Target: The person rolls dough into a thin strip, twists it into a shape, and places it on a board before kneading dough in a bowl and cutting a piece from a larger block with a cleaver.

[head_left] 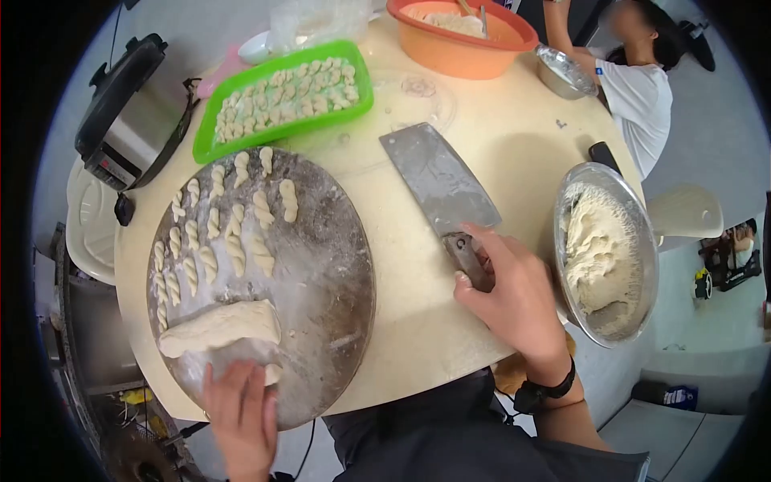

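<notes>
Twists [207, 264] crowd the board [329, 265] toward eleven o'clock, probably freeing space at six, where the left hand [241, 414] bends by the dough [225, 328]; whether it grips, I cannot tell. The right hand [514, 293] grasps the cleaver [438, 177], blade toward eleven, presumably sparing the body. Floury cream table [418, 345]; person [638, 108] at two o'clock.

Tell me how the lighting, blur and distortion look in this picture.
Head view: fairly even light, with a soft shadow on the table left of the flour bowl; head view: cleaver and dough log fairly sharp, other person blurred at the face; head view: wide-angle bowing, black corners.
</notes>
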`<state>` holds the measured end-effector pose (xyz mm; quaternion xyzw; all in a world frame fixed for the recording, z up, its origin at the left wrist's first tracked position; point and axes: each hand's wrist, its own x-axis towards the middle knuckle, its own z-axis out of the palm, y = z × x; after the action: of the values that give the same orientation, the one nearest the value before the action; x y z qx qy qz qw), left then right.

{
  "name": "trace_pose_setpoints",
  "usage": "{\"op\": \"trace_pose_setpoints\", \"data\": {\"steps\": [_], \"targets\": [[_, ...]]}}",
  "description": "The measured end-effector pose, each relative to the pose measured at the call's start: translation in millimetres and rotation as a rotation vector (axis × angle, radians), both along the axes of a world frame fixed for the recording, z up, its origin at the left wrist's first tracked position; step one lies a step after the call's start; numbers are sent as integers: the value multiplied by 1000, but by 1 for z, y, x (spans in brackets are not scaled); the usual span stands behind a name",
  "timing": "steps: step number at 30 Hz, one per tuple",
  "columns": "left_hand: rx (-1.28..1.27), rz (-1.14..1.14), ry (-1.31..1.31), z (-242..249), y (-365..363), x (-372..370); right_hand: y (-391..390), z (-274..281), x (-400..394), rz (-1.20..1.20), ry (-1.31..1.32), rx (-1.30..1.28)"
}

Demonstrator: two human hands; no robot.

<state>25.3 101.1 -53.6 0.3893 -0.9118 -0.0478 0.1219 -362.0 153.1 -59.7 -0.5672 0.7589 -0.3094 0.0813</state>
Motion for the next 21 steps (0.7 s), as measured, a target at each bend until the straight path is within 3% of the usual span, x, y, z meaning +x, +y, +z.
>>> {"op": "trace_pose_setpoints", "data": {"steps": [4,10,13,17,21], "targets": [[-66,-49,30,-32,31,5,5,0,10,-38,126,53],[-134,143,63,-13,52,-32,7,4,39,-5,256,-238],[-4,169,-36,-15,45,-38,3,15,77,334,223,-285],[30,144,-35,-6,29,-55,-7,12,115,522,207,-312],[26,83,-15,-26,47,-44,-8,5,136,626,304,-258]]}}
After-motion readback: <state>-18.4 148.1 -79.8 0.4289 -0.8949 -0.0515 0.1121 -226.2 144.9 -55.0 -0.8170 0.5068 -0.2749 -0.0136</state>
